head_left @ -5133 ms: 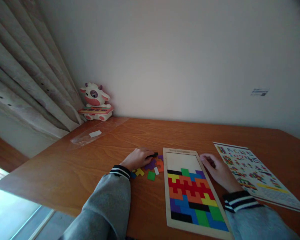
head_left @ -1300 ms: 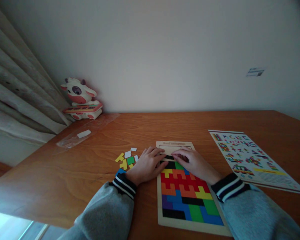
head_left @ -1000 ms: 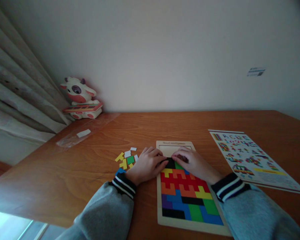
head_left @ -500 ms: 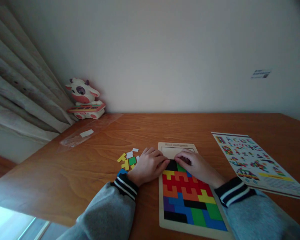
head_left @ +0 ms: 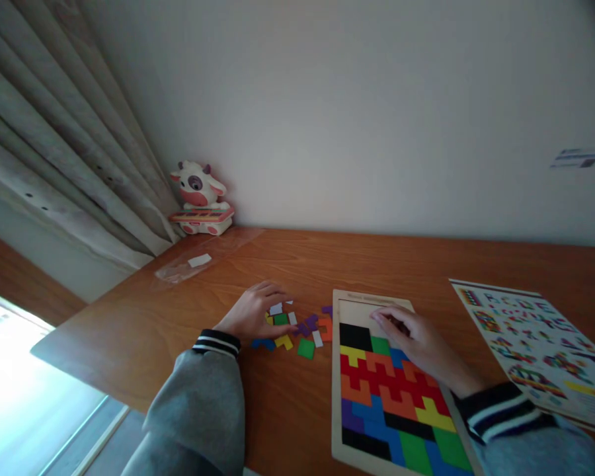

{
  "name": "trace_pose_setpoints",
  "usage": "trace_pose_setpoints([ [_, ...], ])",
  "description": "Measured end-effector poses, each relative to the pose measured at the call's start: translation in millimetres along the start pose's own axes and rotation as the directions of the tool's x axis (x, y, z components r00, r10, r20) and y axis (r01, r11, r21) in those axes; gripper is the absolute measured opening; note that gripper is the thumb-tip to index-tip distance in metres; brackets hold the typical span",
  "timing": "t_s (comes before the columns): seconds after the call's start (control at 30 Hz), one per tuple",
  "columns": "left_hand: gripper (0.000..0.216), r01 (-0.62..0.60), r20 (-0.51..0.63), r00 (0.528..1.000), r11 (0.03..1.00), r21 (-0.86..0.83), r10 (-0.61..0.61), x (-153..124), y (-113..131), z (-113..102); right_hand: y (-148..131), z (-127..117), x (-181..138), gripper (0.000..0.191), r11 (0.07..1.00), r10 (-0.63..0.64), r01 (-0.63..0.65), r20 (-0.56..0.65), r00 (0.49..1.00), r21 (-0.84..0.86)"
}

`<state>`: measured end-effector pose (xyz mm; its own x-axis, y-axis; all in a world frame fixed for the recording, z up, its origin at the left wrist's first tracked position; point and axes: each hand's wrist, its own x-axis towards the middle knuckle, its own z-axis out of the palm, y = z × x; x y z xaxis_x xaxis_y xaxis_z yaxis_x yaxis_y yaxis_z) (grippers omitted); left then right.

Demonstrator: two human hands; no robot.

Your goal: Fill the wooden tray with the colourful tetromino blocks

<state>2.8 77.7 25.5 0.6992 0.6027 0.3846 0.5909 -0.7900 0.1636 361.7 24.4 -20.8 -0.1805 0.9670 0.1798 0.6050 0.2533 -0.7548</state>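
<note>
My left hand (head_left: 258, 310) is over a scatter of small loose puzzle pieces left of the board, its fingers stretched out and apart. Beside it lie a green piece (head_left: 306, 348), a yellow piece (head_left: 284, 342), a blue piece (head_left: 264, 344), purple pieces (head_left: 308, 324) and an orange piece (head_left: 324, 328). On the wooden puzzle board (head_left: 336, 396), coloured pieces fill the near and middle rows. A black piece (head_left: 355, 336) borders the bare wood at the far end. Above that end, my right hand (head_left: 407, 330) has its thumb and fingers closed together; anything between them is hidden.
A printed sheet of patterns (head_left: 535, 344) lies right of the board. Toward the back left are a clear plastic bag (head_left: 178, 270) with a white label and a toy cow with a keyboard (head_left: 202, 198). A curtain (head_left: 74, 132) hangs at the left.
My left hand has left the black piece on the board and moved left to the loose pieces, its fingers opening. My right hand stays over the board's far end. The view has turned left.
</note>
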Motion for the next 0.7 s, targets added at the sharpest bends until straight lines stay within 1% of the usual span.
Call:
trace_pose_setpoints([
  [0.07,0.058,0.01,0.023,1.0,1.0,-0.02,-0.01,-8,-1,-2,2,-1,1,0.04,1.0,0.006,-0.006,0.004,1.0,-0.001],
  [0.13,0.062,0.006,0.042,0.999,0.999,-0.044,-0.004,-12,3,0,2,-3,2,0.042,1.0,0.016,-0.016,0.004,1.0,0.008],
  [0.27,0.062,-0.065,0.056,0.996,0.991,-0.117,0.072,-7,24,11,-1,-5,2,0.041,1.0,0.015,-0.015,-0.012,1.0,0.015],
  [0.33,0.055,-0.105,0.067,0.991,0.982,-0.156,0.117,-1,34,19,-1,-5,2,0.04,1.0,0.007,-0.007,-0.01,1.0,0.003],
  [0.43,0.036,-0.128,0.075,0.987,0.972,-0.195,0.145,4,41,26,1,-4,2,0.039,1.0,-0.008,0.008,-0.003,1.0,-0.013],
  [0.53,0.027,-0.118,0.065,0.989,0.974,-0.192,0.132,4,41,29,2,-3,1,0.039,1.0,-0.014,0.014,-0.005,1.0,-0.013],
  [0.63,0.025,-0.078,0.02,0.996,0.986,-0.147,0.082,6,40,30,0,-3,1,0.039,1.0,-0.016,0.016,-0.007,1.0,0.005],
  [0.7,0.028,-0.046,0.004,0.999,0.99,-0.13,0.047,10,43,31,0,-3,1,0.039,1.0,-0.004,0.004,-0.008,1.0,0.019],
])
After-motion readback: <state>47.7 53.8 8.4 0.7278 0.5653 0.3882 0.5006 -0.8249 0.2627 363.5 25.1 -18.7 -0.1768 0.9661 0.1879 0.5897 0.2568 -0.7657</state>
